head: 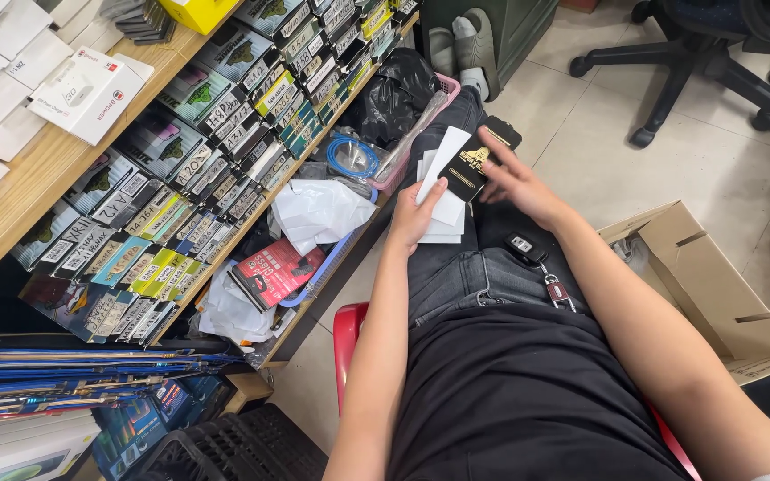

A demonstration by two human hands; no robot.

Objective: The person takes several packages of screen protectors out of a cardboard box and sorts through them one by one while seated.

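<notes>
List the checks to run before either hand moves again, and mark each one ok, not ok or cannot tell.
1. Left hand has hold of the white packets on the lap: ok, thumb lies on top.
2. Right hand has the black packet pinched: ok, fingers along its right edge.
3. Black packet clear of the white stack: not ok, it overlaps it.
4. Car key steady on the thigh: ok, it lies flat beside the right forearm, though close to it.
5. Number of white packets in the stack: cannot tell, edges overlap.
6. Cardboard box at the right open and within view: ok.
</notes>
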